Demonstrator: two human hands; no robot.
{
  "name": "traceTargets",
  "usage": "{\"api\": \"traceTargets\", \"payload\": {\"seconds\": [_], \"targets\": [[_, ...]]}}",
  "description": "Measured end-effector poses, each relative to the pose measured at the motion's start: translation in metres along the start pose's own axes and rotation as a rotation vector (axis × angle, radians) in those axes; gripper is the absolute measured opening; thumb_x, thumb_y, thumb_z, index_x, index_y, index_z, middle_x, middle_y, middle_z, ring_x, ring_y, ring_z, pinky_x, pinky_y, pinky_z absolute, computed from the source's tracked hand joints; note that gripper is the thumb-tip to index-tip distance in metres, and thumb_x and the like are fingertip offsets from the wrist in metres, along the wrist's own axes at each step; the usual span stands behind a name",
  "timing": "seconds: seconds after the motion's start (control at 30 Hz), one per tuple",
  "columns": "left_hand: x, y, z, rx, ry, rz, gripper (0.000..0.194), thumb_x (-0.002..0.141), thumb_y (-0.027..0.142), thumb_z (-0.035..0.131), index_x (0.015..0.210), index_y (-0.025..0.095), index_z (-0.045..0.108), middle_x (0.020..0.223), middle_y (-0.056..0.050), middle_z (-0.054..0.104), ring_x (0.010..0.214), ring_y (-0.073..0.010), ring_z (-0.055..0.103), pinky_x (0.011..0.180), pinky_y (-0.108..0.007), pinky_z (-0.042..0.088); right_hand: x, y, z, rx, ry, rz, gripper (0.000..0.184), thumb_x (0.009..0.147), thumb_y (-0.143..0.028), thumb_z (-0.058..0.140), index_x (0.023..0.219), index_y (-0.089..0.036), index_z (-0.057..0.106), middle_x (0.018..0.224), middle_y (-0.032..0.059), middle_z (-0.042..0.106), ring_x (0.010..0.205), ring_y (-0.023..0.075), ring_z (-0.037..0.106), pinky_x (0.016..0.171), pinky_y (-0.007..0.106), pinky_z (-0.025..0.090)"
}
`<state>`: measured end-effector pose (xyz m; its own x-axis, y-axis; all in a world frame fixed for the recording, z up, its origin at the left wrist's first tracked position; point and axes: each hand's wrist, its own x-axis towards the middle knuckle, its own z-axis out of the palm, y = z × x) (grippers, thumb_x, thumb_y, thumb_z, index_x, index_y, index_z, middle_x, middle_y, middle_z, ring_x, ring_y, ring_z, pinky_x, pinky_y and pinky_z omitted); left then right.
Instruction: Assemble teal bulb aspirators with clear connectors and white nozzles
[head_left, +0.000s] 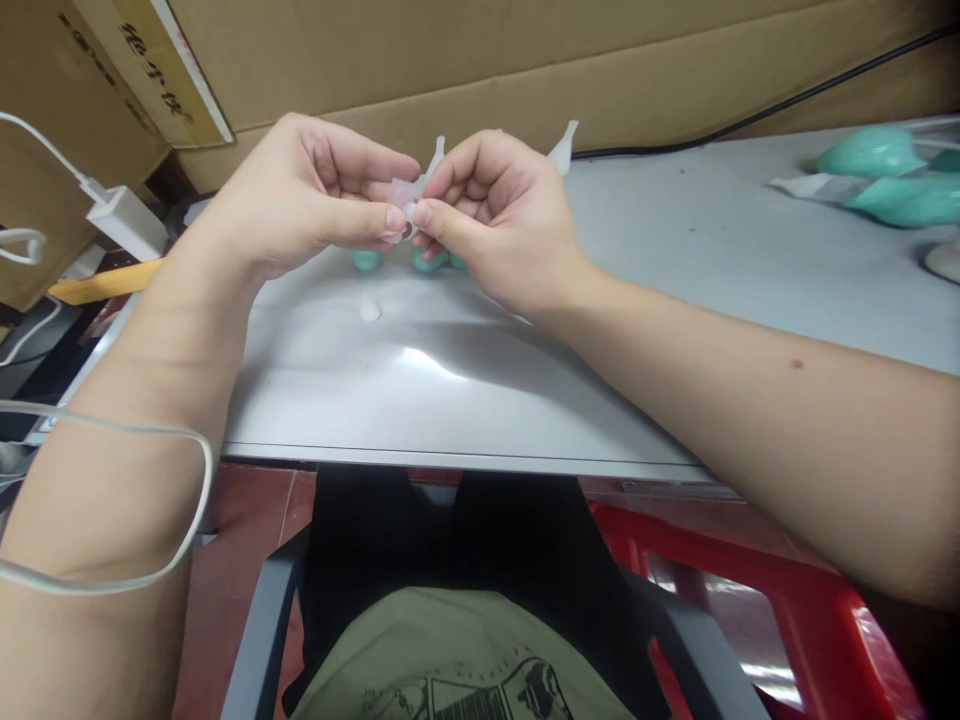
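The person's two hands meet over the far half of a grey table [450,405], fingertips close together and both pinched on one small translucent piece [403,192]. The left hand [319,190] grips it from the left between thumb and fingers; the right hand [510,215] takes it from the other side, thumb and forefinger at its right edge, the other fingers curled. The piece is up off the table, between the two thumbs. Its exact shape is hard to make out, since the fingers cover much of it and the view is slightly blurred.

Below and behind the hands, a few rounded green parts [366,260] stand in a row on the table, mostly hidden. One pale tip [438,152] rises between the hands, and a second pale tip [562,150] shows behind the right hand. A small white bit [370,308] lies on the table, nearer the person than the green parts.

At the far right of the table lie glossy green bulbs [870,152], one with a whitish pointed end. A black cable [750,132] runs along the foot of a cardboard wall [487,60]. At the left is a white plug block [129,222], and a white cord [204,470] loops across the left forearm. Below the table's edge, a red plastic stool [795,590] is at the right.
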<state>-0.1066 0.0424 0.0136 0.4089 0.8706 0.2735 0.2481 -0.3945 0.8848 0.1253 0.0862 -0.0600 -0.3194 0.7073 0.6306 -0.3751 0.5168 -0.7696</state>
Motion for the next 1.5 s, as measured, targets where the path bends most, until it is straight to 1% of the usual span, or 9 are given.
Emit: {"api": "traceTargets", "payload": {"seconds": [0.1, 0.27, 0.4, 0.53, 0.63, 0.8, 1.0, 1.27, 1.5], "targets": [[0.000, 0.003, 0.004, -0.008, 0.025, 0.007, 0.066, 0.078, 0.066, 0.131, 0.127, 0.033, 0.100, 0.120, -0.010, 0.100, 0.125, -0.0515, 0.098, 0.118, -0.073, 0.082, 0.000, -0.001, -0.003, -0.038, -0.014, -0.039, 0.068, 0.098, -0.079, 0.114, 0.101, -0.031, 0.065, 0.089, -0.0042, 0.071, 0.079, 0.0182, 0.072, 0.068, 0.035, 0.063], [-0.001, 0.003, 0.005, -0.024, -0.005, 0.031, 0.063, 0.090, 0.069, 0.123, 0.135, 0.030, 0.101, 0.126, -0.014, 0.099, 0.117, -0.0468, 0.098, 0.124, -0.083, 0.077, 0.001, -0.001, -0.012, -0.186, -0.075, -0.108, 0.057, 0.098, -0.071, 0.115, 0.120, -0.034, 0.078, 0.112, 0.0006, 0.079, 0.088, 0.0208, 0.069, 0.067, 0.036, 0.059], [0.002, -0.004, 0.000, -0.041, -0.017, -0.018, 0.070, 0.081, 0.074, 0.125, 0.133, 0.036, 0.100, 0.133, -0.011, 0.099, 0.129, -0.0504, 0.096, 0.128, -0.086, 0.074, 0.002, 0.002, -0.019, -0.336, -0.100, -0.104, 0.030, 0.104, -0.054, 0.109, 0.114, -0.038, 0.086, 0.113, 0.0030, 0.079, 0.098, 0.0261, 0.074, 0.087, 0.041, 0.070], [0.000, -0.001, -0.001, -0.018, -0.081, -0.071, 0.063, 0.088, 0.072, 0.121, 0.134, 0.034, 0.100, 0.134, -0.013, 0.099, 0.137, -0.0523, 0.094, 0.131, -0.087, 0.073, 0.002, 0.003, -0.020, -0.391, -0.105, -0.178, 0.017, 0.108, -0.043, 0.103, 0.108, -0.036, 0.088, 0.106, 0.0042, 0.077, 0.099, 0.0266, 0.073, 0.092, 0.042, 0.071], [-0.003, 0.006, 0.000, -0.007, -0.071, -0.040, 0.050, 0.094, 0.067, 0.118, 0.126, 0.031, 0.103, 0.130, -0.014, 0.099, 0.127, -0.0499, 0.096, 0.126, -0.087, 0.075, -0.002, 0.002, -0.016, -0.396, -0.092, -0.187, 0.020, 0.109, -0.043, 0.102, 0.107, -0.034, 0.084, 0.105, 0.0035, 0.078, 0.093, 0.0256, 0.073, 0.083, 0.041, 0.068], [-0.008, 0.011, -0.001, 0.050, -0.034, -0.044, 0.043, 0.092, 0.063, 0.120, 0.113, 0.028, 0.105, 0.104, -0.012, 0.094, 0.096, -0.0439, 0.094, 0.117, -0.094, 0.075, -0.007, -0.001, -0.011, -0.419, -0.072, -0.161, 0.023, 0.112, -0.043, 0.100, 0.105, -0.033, 0.082, 0.096, 0.0028, 0.078, 0.087, 0.0251, 0.074, 0.072, 0.038, 0.064], [-0.006, 0.003, 0.002, 0.158, -0.008, -0.006, 0.050, 0.099, 0.075, 0.111, 0.106, 0.027, 0.100, 0.098, -0.012, 0.090, 0.120, -0.0542, 0.094, 0.123, -0.095, 0.070, -0.013, -0.006, -0.012, -0.392, -0.085, -0.138, 0.017, 0.118, -0.045, 0.096, 0.109, -0.034, 0.086, 0.095, 0.0017, 0.076, 0.082, 0.0247, 0.073, 0.076, 0.041, 0.067], [-0.003, 0.002, 0.008, 0.201, 0.051, 0.086, 0.056, 0.098, 0.088, 0.105, 0.094, 0.033, 0.099, 0.096, -0.016, 0.089, 0.105, -0.0537, 0.093, 0.111, -0.092, 0.073, -0.017, -0.014, -0.008, -0.307, -0.060, -0.027, 0.033, 0.108, -0.052, 0.110, 0.106, -0.034, 0.083, 0.101, 0.0031, 0.081, 0.095, 0.0264, 0.080, 0.089, 0.041, 0.070], [-0.007, 0.013, 0.009, 0.269, 0.066, 0.066, 0.053, 0.103, 0.080, 0.107, 0.098, 0.028, 0.100, 0.098, -0.015, 0.090, 0.110, -0.0520, 0.093, 0.119, -0.092, 0.071, -0.019, -0.009, -0.012, -0.321, -0.109, -0.068, 0.041, 0.110, -0.069, 0.104, 0.110, -0.036, 0.080, 0.111, 0.0022, 0.086, 0.100, 0.0273, 0.084, 0.090, 0.042, 0.071]]}}
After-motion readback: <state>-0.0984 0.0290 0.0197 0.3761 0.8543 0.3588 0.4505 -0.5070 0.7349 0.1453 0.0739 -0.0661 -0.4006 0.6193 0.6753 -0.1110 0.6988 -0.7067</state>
